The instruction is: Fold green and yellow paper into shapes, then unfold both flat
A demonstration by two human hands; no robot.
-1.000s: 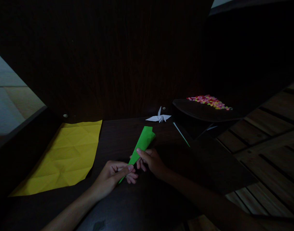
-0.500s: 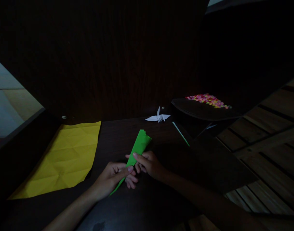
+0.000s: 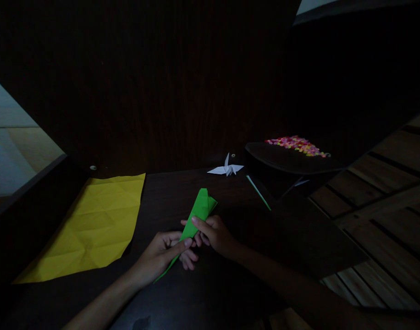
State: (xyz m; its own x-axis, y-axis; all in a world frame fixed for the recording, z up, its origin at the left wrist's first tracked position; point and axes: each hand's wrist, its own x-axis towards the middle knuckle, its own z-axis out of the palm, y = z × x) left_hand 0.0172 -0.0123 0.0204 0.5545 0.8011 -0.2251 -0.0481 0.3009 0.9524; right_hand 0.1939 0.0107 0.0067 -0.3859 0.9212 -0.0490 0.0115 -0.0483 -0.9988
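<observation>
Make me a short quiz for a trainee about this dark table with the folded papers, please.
1. True or false: both hands grip the folded green paper strip.
2. Which lies on the person's left side? A) white paper crane B) creased yellow sheet C) colourful beads
3. Fill in: the crane sits ____ the green strip, farther from the person.

Key:
1. True: left hand and right hand both pinch it.
2. B
3. beyond

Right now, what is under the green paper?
The folded green paper lies over the dark table. The left hand and right hand pinch its middle, some fingers tucked beneath it. Whatever else is under the strip is covered and too dark to see.
</observation>
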